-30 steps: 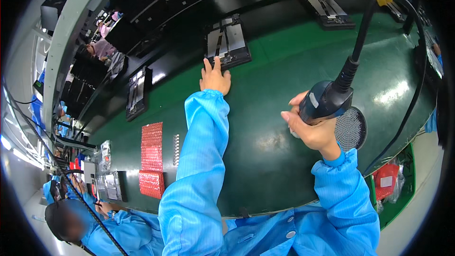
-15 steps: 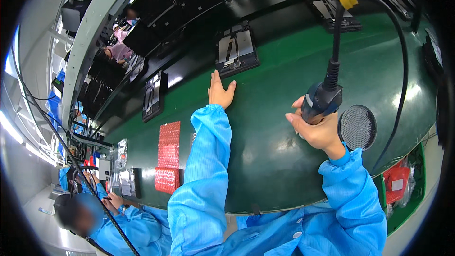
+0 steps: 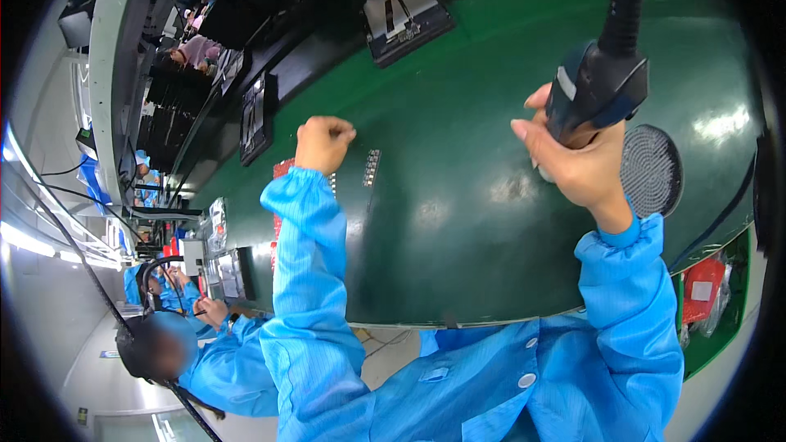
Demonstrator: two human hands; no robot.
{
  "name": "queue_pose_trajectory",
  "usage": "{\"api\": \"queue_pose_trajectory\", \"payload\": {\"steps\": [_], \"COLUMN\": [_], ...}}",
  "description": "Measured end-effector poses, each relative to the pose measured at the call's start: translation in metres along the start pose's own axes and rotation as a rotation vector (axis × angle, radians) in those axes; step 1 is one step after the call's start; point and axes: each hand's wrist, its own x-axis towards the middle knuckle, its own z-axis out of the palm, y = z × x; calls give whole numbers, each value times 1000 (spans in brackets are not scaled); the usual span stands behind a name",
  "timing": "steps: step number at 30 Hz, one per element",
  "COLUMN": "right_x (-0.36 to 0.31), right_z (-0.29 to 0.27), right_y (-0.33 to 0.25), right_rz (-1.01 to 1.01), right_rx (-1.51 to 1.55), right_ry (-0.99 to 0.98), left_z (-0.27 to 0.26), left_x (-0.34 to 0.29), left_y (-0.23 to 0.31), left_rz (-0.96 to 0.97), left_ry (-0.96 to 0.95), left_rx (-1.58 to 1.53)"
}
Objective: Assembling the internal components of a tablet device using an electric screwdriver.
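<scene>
My right hand point(image 3: 577, 165) is wrapped round a black corded tool that looks like an electric screwdriver point(image 3: 602, 86), with its cable rising from the top. Its tip is hidden by my hand. My left hand point(image 3: 324, 144) hovers over the green bench with fingers curled closed; whether anything is in them is hidden. Beside it lies a narrow strip of small metallic pieces point(image 3: 372, 168), and a similar strip shows partly by my left cuff. Farther off sits an opened tablet-like device point(image 3: 405, 18), its silver panel and ribbon cables exposed, apart from both hands.
A round black dish with a dotted grey surface point(image 3: 652, 170) lies right of my right hand. Red bubble wrap point(image 3: 282, 169) is partly behind my left sleeve. Another opened device point(image 3: 257, 121) stands at left. A co-worker point(image 3: 221, 364) sits at left; a green bin point(image 3: 738, 299) is lower right.
My left hand has drawn back from the opened device toward the left, its fingers going from spread to curled. My right hand has raised the tool slightly up and right in view. The view has shifted.
</scene>
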Motion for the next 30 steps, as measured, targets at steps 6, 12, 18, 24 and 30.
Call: {"api": "queue_pose_trajectory", "payload": {"steps": [6,12,18,24,30], "right_x": [0,-4,-7,-8,-5], "right_z": [0,4,4,1,5], "right_y": [7,6,4,9,4], "right_rz": [13,-75,-10,-38,-27], "right_rx": [-56,-9,8,-21,-41], "right_ry": [-39,5,10,-59,-9], "left_z": [25,29,5,-21,-10], "left_x": [-70,-81,-78,-67,-58], "left_y": [-14,2,19,23,22], "left_rz": [-173,-202,-270,-227,-210], "left_ry": [10,-170,-340,-574,-640], "left_rx": [11,-152,-623,-684,-684]}}
